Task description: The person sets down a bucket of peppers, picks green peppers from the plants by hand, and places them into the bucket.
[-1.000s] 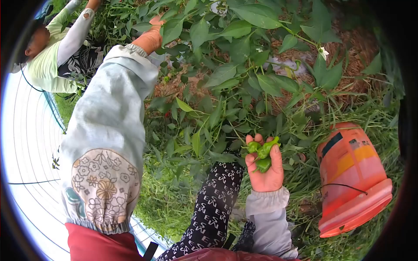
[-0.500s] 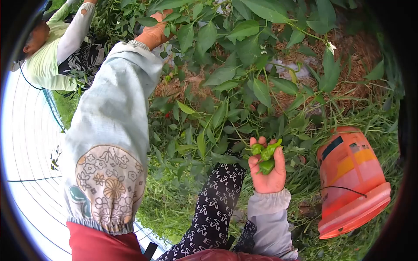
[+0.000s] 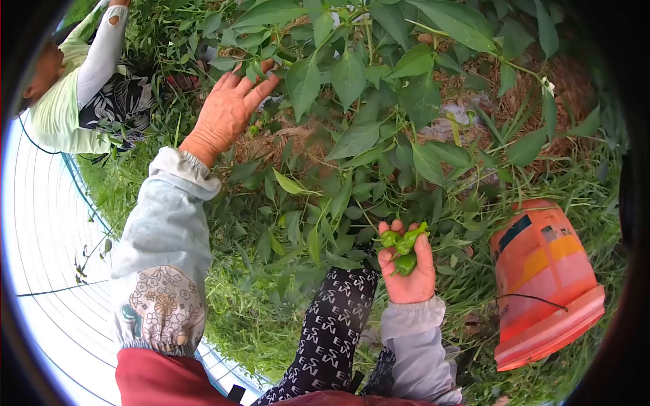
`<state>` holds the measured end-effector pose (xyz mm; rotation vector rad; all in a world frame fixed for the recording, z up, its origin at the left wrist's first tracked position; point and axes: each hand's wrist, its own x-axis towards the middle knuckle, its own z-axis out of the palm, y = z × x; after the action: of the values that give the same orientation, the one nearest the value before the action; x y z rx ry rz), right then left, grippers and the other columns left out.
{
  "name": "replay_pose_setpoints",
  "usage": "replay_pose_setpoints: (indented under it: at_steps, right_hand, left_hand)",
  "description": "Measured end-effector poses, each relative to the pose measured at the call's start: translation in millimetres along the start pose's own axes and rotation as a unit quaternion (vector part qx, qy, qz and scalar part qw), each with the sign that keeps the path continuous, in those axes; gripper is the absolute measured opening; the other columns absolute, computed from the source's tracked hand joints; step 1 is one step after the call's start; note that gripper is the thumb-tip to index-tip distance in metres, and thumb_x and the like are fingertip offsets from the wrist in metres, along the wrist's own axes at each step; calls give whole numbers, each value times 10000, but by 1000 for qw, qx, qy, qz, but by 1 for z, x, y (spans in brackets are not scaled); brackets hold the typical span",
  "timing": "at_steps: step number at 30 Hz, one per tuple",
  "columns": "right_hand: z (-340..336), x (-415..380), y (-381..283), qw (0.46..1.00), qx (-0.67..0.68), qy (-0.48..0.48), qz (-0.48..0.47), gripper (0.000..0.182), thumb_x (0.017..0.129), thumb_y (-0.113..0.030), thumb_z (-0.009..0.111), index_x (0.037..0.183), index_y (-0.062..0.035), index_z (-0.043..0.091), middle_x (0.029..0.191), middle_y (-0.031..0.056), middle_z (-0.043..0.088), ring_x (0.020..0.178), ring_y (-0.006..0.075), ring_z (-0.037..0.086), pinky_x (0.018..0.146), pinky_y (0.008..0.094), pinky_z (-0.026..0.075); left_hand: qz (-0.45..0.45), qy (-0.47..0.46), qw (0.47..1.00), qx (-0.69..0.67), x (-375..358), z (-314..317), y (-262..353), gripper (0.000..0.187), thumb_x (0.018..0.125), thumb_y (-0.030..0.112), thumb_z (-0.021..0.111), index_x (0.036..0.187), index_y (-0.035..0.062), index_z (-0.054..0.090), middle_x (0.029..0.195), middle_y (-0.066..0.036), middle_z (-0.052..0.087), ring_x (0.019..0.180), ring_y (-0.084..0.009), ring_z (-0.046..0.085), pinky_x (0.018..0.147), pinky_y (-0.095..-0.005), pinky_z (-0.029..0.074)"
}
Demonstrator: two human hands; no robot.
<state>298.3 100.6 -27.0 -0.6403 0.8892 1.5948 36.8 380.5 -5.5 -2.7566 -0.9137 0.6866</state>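
Observation:
At the upper left, my left hand [image 3: 227,108] is open, its fingers spread among the leaves of a pepper plant [image 3: 349,78]. It holds nothing that I can see; some fingertips are hidden by leaves. Low in the middle, my right hand [image 3: 414,284] is palm up and closed around several green peppers [image 3: 406,245]. These peppers are small and shiny, lying between the thumb and the curled fingers.
An orange bucket [image 3: 542,277] with a thin wire handle lies tilted in the grass at the right. Another person [image 3: 84,88] crouches among plants at the upper left. My patterned trouser leg [image 3: 332,325] is below the leaves. White sheeting [image 3: 54,237] spans the left side.
My left hand has drawn back from the foliage, down and to the left, and its fingers have spread. My right hand still holds the green peppers, with little movement.

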Motion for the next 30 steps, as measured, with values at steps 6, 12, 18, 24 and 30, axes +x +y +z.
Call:
replay_pose_setpoints:
  at_steps: [6,12,18,24,30]
  right_hand:
    - [1,2,4,1000,-2,22,-2,186,873,-187,564,1039,-108,532,1103,80,571,1105,285,511,686,332,478]
    - [-1,5,3,999,-12,37,-3,174,865,-171,568,1020,-97,546,1074,94,593,1084,295,532,670,325,478]
    - [-5,7,4,998,-18,52,-2,160,858,-158,579,1001,-87,563,1059,99,602,1070,296,545,659,315,491]
    - [-4,7,2,998,-22,53,-4,179,859,-154,579,1017,-71,564,1058,105,601,1059,291,553,653,309,499]
    - [-7,5,5,999,-25,47,-4,184,860,-159,578,1016,-62,564,1057,108,600,1059,294,551,650,307,505]
  left_hand:
    - [-2,-104,989,-102,-26,48,20,467,676,1,553,1140,41,519,1184,-113,512,1051,-276,517,878,-327,442]
    - [-48,170,983,-47,62,131,16,324,819,229,521,1074,30,544,1020,-151,594,921,-298,572,783,-370,456]
    - [-97,-124,985,-65,94,131,5,303,810,230,530,1039,32,554,974,-146,603,868,-306,579,750,-386,460]
    - [-45,-166,981,-86,66,133,-11,283,802,231,539,1004,35,563,928,-142,612,816,-315,585,717,-402,464]
    - [84,19,995,49,36,95,-16,185,770,181,552,886,42,590,782,-135,618,691,-327,589,637,-431,471]
